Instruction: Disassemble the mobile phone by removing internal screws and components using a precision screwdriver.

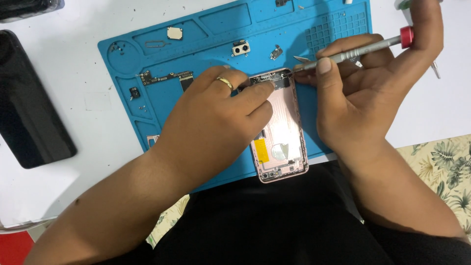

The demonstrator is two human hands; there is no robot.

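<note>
Currently the left hand (221,110), ring on one finger, presses flat on the opened pink phone shell (280,132), fingertips bent onto its upper end; it pins rather than grips. The shell lies on the blue repair mat (162,113), at the mat's near edge, its lower end just overhanging toward the person's lap. The right hand (363,93) is closed around a slim grey screwdriver (353,51) with a red cap, forefinger along the shaft, tip at the shell's top right corner.

Judgement on the step: the driver should stand more upright over the screw, with steady downward pressure from the palm on the cap, while the left hand keeps the shell from sliding.

Surroundings: a camera module (241,48), a small bracket (277,51), a long narrow circuit board (164,77) and a square part (174,33) lie loose on the mat's far half. A dark phone screen (27,103) rests on the white worktop (83,73) toward its left edge, well apart from the mat.

Obstruction: the left fingers crowd the driver tip and hide part of the shell's upper end; loose parts sit near the right wrist's path.
</note>
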